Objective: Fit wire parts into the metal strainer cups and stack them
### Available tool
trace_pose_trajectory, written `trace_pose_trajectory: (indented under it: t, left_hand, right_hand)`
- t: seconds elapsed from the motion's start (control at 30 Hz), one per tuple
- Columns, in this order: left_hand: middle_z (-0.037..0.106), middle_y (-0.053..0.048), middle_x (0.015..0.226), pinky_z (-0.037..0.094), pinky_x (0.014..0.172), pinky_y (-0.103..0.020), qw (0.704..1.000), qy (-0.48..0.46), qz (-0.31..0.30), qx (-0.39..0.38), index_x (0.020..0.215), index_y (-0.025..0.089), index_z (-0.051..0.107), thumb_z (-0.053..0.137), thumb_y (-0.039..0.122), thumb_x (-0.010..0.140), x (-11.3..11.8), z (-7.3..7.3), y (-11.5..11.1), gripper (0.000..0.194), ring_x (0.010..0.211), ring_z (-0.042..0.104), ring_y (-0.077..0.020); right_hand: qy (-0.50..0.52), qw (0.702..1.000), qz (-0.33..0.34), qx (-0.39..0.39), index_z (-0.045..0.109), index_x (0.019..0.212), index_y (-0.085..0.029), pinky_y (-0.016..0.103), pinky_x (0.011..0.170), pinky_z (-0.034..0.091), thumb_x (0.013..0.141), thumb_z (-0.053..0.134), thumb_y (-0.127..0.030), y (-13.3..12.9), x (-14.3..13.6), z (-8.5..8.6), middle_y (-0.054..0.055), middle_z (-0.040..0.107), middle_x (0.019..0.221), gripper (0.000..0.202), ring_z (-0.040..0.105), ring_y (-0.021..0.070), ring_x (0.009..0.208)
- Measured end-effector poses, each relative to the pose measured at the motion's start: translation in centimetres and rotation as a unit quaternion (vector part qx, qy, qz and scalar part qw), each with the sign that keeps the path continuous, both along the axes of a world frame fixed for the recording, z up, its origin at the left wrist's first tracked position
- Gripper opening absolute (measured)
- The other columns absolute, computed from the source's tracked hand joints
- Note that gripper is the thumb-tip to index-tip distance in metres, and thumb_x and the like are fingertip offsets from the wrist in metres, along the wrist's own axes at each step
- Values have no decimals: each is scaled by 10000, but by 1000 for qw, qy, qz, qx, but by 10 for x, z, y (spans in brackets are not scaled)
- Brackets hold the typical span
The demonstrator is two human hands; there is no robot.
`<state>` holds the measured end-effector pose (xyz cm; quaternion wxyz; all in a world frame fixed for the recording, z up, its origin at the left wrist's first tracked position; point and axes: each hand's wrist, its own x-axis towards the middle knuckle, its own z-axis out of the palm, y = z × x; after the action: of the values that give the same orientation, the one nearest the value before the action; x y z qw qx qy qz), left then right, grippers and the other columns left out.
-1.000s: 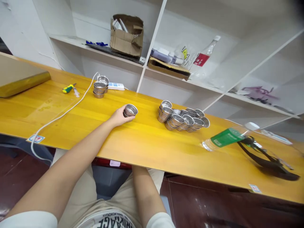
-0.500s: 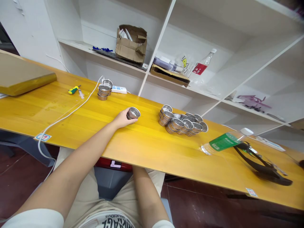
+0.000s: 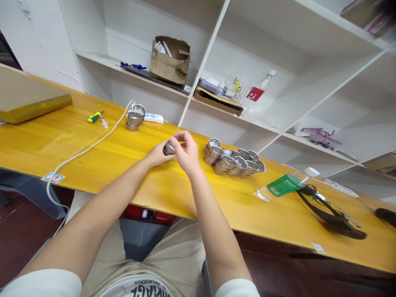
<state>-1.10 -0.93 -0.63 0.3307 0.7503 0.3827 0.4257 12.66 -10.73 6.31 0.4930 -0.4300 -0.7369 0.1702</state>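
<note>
My left hand point(image 3: 158, 155) is wrapped round a small perforated metal cup point(image 3: 168, 148) standing on the yellow table point(image 3: 173, 185). Over the right side of that cup is my right hand point(image 3: 185, 152), fingers curled; whether they touch or pinch anything at the rim cannot be made out. To the right stands a cluster of several like metal cups point(image 3: 228, 162), some stacked. Another small group of stacked cups point(image 3: 133, 120) sits further back on the left.
A green-labelled bottle point(image 3: 283, 185) lies on the right, beside a black strap-like object point(image 3: 334, 216). A white cable point(image 3: 89, 149) crosses the left side, near a yellow-green screwdriver point(image 3: 93, 117). Behind are a power strip point(image 3: 154, 118) and white shelves point(image 3: 260, 117).
My right hand has risen from below the table edge to the cup. My left hand still holds the cup. The view has shifted slightly.
</note>
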Motion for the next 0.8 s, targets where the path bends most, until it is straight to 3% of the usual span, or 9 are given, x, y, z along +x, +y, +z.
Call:
trace_pose_trajectory:
  t: [0.03,0.1,0.2,0.27,0.43,0.6,0.8]
  left_hand:
    - [770,-88,1185,574,947,-392,1000,4,-5,0,1283,197,653,813,513,711,0,0,0,672,1052,727,-270]
    - [768,-83,1188,568,959,-390,1000,10,-13,5,1286,202,652,801,498,724,-1,-1,2,653,1061,726,-272]
    - [764,-78,1210,554,993,-385,1000,9,-7,13,1302,211,651,802,468,712,0,-4,6,661,1097,718,-277]
    - [766,-76,1206,556,992,-384,1000,10,-5,15,1298,215,660,797,464,708,1,-6,7,655,1093,720,-280]
    - [764,-82,1216,551,1017,-396,999,23,3,23,1289,207,664,781,437,691,1,-6,7,651,1116,717,-294]
    - [756,-81,1224,550,1015,-401,999,36,-5,34,1319,213,643,794,465,693,-1,-4,6,691,1108,716,-291]
    - [707,-108,1294,520,1064,-426,994,69,76,39,1351,212,598,846,515,677,-2,-7,11,779,1199,668,-316]
  right_hand:
    - [24,994,-97,54,643,1115,-227,403,986,534,992,575,-458,22,8,-5,104,658,1174,271,620,249,1172]
    - [8,979,-184,92,643,1124,-209,454,1083,489,899,694,-446,54,16,-27,153,607,1293,330,552,291,1307]
    - [-68,986,-150,41,668,1075,-214,433,1144,451,838,766,-441,72,17,-65,150,599,1327,343,559,276,1318]
    - [-76,987,-142,11,681,1007,-221,407,1140,452,850,754,-440,71,15,-78,125,629,1278,279,594,255,1266]
    - [-35,984,-172,-3,678,853,-217,378,1109,467,860,746,-452,69,10,-76,111,651,1235,245,629,240,1205]
    - [17,980,-198,8,664,819,-215,375,1081,479,885,707,-485,73,10,-74,115,657,1228,281,634,239,1193]
    - [58,950,-305,-27,643,816,-213,402,1083,468,845,723,-499,82,32,-78,133,623,1224,299,613,262,1183]
